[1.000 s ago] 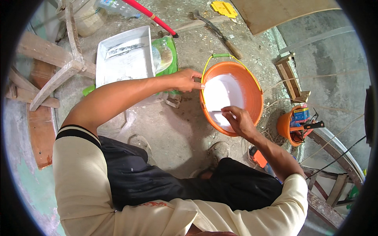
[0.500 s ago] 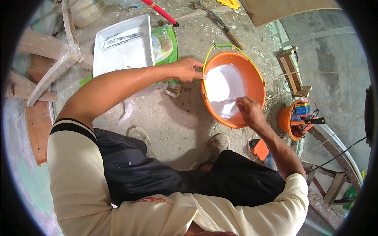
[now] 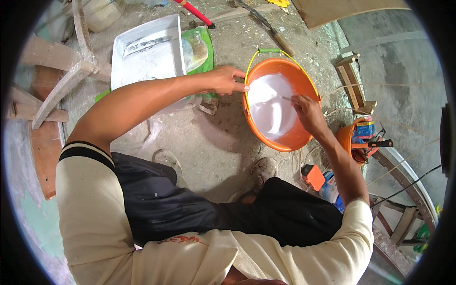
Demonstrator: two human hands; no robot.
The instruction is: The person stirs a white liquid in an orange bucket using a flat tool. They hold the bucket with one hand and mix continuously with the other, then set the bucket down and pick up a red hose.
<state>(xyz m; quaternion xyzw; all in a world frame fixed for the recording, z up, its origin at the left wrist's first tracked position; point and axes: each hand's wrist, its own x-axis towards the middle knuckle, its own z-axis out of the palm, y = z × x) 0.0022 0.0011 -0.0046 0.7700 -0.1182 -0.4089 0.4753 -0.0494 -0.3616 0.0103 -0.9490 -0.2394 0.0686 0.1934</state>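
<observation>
An orange bucket [image 3: 302,83] with a yellow handle holds white liquid [image 3: 270,109] and stands in front of me. My left hand [image 3: 230,80] is closed on the bucket's left rim, by the handle. My right hand [image 3: 306,111] is closed on a thin stick [image 3: 286,98] whose far part reaches into the white liquid at the bucket's right half. A white paint tray [image 3: 179,47] rests left of the bucket on a green bag [image 3: 202,38], beyond my left forearm.
A wooden-handled blade [image 3: 282,42] and red pole [image 3: 194,12] lie behind. A wooden frame [image 3: 61,95] stands left. At right are a small wooden piece [image 3: 351,85], a second orange bucket [image 3: 344,135] with tools, cords and an orange box [image 3: 313,178].
My right hand with the stick has moved round the bucket toward its far right side. The white liquid's surface has shifted. My left hand stays on the rim.
</observation>
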